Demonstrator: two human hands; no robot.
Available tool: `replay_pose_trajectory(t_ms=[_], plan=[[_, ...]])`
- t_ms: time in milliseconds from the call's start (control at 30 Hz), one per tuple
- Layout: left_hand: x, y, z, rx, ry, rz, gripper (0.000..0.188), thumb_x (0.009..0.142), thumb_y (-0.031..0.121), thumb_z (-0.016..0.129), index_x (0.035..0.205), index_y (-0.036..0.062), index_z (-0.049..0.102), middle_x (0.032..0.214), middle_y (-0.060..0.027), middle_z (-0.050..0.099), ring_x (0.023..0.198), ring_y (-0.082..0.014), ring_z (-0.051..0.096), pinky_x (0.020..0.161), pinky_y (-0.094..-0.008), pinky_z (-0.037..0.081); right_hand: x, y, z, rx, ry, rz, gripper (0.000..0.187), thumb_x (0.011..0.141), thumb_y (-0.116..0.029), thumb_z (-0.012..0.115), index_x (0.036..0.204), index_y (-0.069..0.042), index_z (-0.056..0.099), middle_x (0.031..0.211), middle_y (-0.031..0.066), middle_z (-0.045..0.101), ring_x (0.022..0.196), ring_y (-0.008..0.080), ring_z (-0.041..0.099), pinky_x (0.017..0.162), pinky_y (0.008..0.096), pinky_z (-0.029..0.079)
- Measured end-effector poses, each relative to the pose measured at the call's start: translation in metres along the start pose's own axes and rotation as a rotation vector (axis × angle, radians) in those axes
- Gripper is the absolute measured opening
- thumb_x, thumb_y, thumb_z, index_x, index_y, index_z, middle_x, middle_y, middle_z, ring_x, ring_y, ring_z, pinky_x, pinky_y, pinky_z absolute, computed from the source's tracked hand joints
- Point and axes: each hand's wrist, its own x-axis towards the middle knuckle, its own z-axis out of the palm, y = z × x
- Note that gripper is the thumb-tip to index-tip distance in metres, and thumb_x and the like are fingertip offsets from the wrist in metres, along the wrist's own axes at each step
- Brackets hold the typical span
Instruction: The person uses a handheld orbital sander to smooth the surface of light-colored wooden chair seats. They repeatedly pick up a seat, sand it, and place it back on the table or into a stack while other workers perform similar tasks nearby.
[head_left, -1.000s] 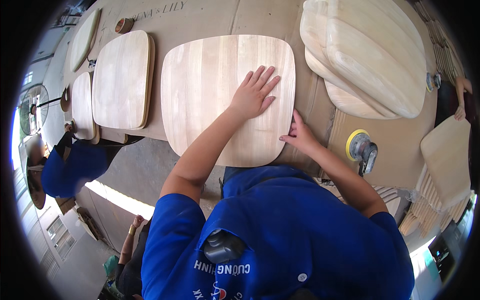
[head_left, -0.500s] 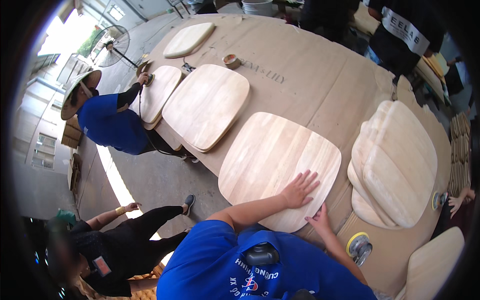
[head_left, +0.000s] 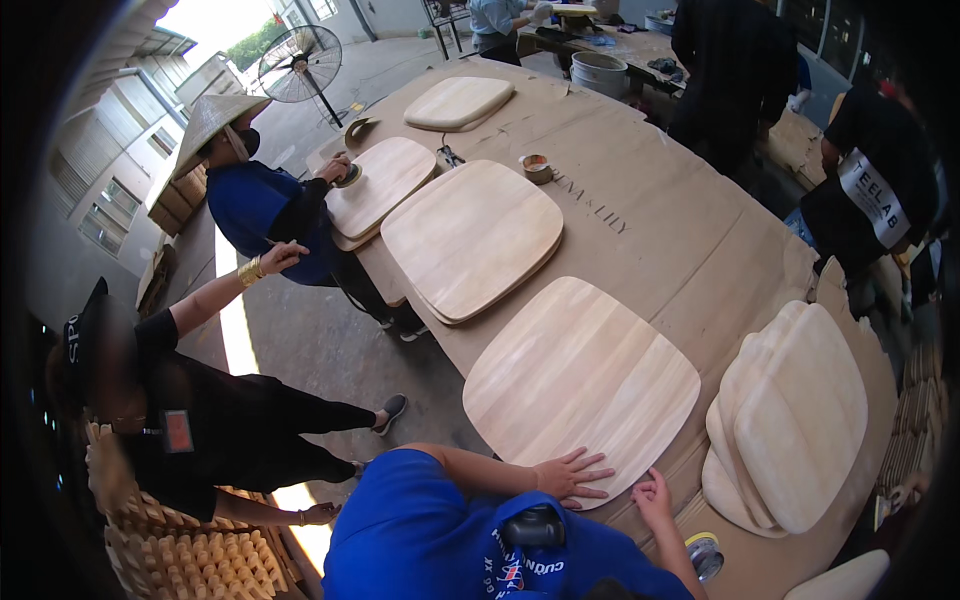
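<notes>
In front of me a pale wooden panel (head_left: 585, 375) with rounded corners lies flat on the cardboard-covered table. My left hand (head_left: 575, 477) rests palm down on its near end, fingers spread. Just past the near right edge of that panel is my right hand (head_left: 655, 497), its fingers loosely bent and apart, with nothing visible in them. Whether its fingertips touch the edge is hard to tell. A round sander (head_left: 705, 555) with a yellow rim sits beside my right forearm, partly hidden by it.
At the right stands an uneven stack of panels (head_left: 800, 420). Further left lie more stacked panels (head_left: 470, 235) and a tape roll (head_left: 537, 168). A co-worker in a conical hat (head_left: 265, 200) sands a panel. Another person in black (head_left: 200, 400) stands at my left.
The view has tilted, so the table sits lower in it. My right thumb has left the panel's top edge. The person in black has raised an arm toward the far co-worker.
</notes>
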Motion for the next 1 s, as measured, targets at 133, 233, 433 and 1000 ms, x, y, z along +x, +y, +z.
replay_pose_trajectory(t_ms=[133, 233, 433, 1000], plan=[[0.046, 0.015, 0.013, 0.026, -0.009, 0.102, 0.058, 0.093, 0.050, 0.044, 0.148, 0.0328, 0.033, 0.161, -0.0074, 0.010, 0.147, -0.0366, 0.006, 0.116, -0.0571, 0.011, -0.022, -0.018, -0.018, -0.320, 0.215, -0.177, 0.052, 0.084, 0.001, 0.063, 0.133, -0.002, 0.047, 0.099, 0.0104, 0.062, 0.086, 0.0176, 0.061, 0.075, 0.0304, 0.051], [0.031, 0.005, 0.013, -0.046, 0.057, 0.168, 0.056, 0.094, 0.049, 0.043, 0.147, 0.0322, 0.035, 0.160, -0.0072, 0.012, 0.147, -0.0353, 0.007, 0.116, -0.0562, 0.011, -0.066, -0.025, -0.061, -0.890, 0.660, -0.408, 0.051, 0.077, -0.003, 0.068, 0.126, -0.002, 0.054, 0.115, 0.0154, 0.056, 0.109, 0.0328, 0.052, 0.096, 0.0451, 0.042], [-0.063, -0.043, -0.016, 0.010, 0.044, -0.008, 0.056, 0.093, 0.050, 0.044, 0.146, 0.0328, 0.036, 0.159, -0.0069, 0.019, 0.146, -0.0332, 0.016, 0.114, -0.0567, 0.016, -0.154, 0.022, -0.101, -0.766, 0.899, 0.401, 0.093, 0.067, -0.023, 0.084, 0.144, -0.017, 0.033, 0.129, 0.0239, 0.048, 0.119, 0.0410, 0.048, 0.100, 0.0463, 0.041], [-0.111, -0.132, -0.039, 0.194, 0.346, -0.998, 0.064, 0.090, 0.053, 0.049, 0.148, 0.0288, 0.036, 0.158, -0.0162, 0.016, 0.144, -0.0428, 0.013, 0.109, -0.0654, 0.016, -0.068, -0.124, 0.080, -0.977, 0.348, -0.202, 0.072, 0.069, -0.004, 0.076, 0.133, -0.022, 0.049, 0.126, 0.0150, 0.045, 0.103, 0.0377, 0.058, 0.084, 0.0417, 0.052]])
